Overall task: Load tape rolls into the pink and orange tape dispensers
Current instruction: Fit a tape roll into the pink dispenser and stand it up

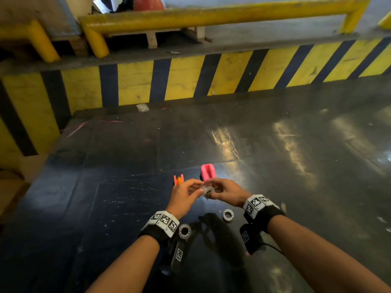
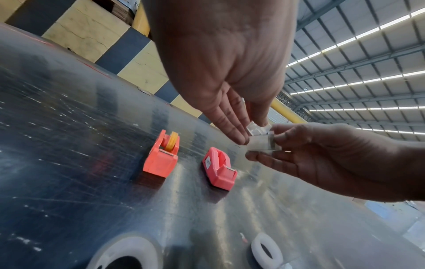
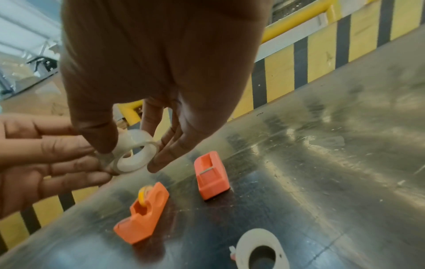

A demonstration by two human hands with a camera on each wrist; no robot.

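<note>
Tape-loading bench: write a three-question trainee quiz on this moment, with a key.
1. True or false: the pink dispenser already holds a roll.
2. Multiple choice: the clear tape roll being handled is held by
A) the left hand alone
B) the right hand alone
C) both hands
3. Fill in: besides the held roll, ___ spare white rolls lie on the black table near the wrists.

Key:
1. False; its cradle is empty, while the orange dispenser carries a yellow roll.
2. C
3. Two: one spare roll by the left wrist, another spare roll by the right.
</note>
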